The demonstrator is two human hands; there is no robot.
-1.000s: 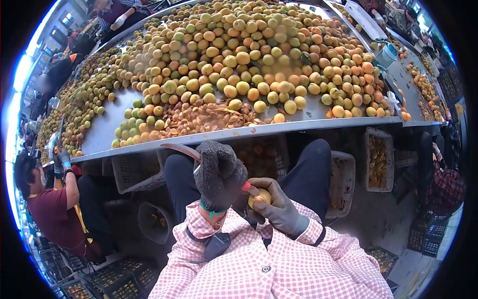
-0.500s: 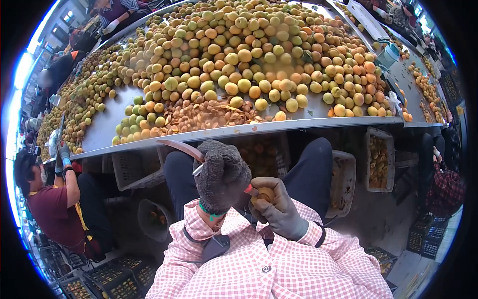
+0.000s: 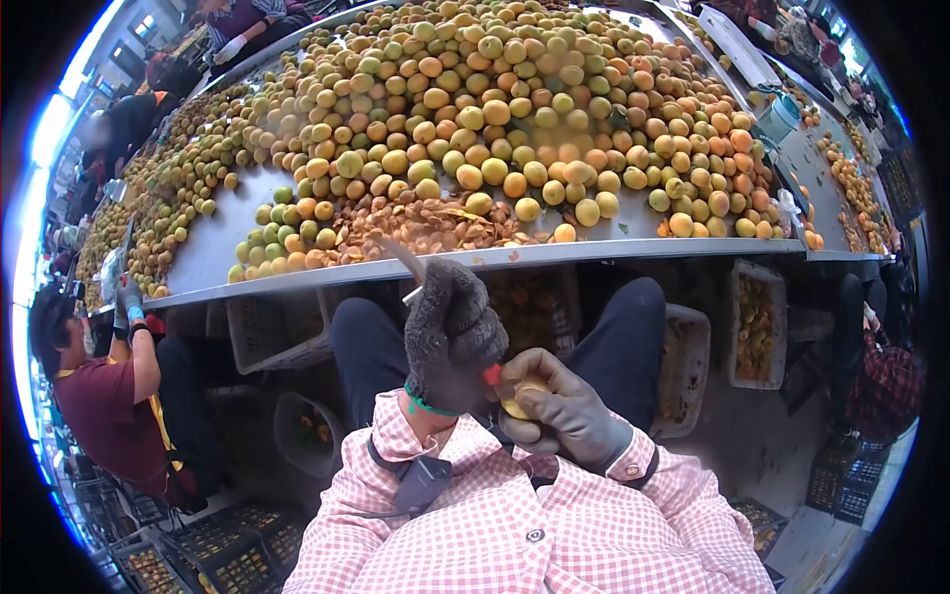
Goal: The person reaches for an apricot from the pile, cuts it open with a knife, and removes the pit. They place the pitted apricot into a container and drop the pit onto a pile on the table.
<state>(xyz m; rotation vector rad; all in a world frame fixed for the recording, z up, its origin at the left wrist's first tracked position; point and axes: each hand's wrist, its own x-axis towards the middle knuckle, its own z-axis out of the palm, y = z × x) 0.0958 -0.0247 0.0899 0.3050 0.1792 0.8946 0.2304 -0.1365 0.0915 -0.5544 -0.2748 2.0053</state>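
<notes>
My left hand (image 3: 450,337), in a dark knitted glove, is closed round a tool. The tool's curved blade (image 3: 398,259) sticks out up and to the left, and a red part (image 3: 492,374) shows on the other side of the fist. My right hand (image 3: 569,411), in a grey glove, grips a yellowish apricot (image 3: 524,398) between thumb and fingers, close beside the red part. Beyond my hands, a heap of apricots (image 3: 495,111) covers much of the metal table (image 3: 475,259), with a pile of brown pits (image 3: 426,226) near its front edge.
Crates (image 3: 681,371) (image 3: 756,322) stand below the table, right of my knees. A white crate (image 3: 272,332) and a bucket (image 3: 307,434) are on the left. A person in a maroon shirt (image 3: 104,416) sits at the left; other people work around the tables.
My left fist has turned and shifted slightly right, and the blade now points more steeply upward. The apricot in my right hand has turned between the fingers.
</notes>
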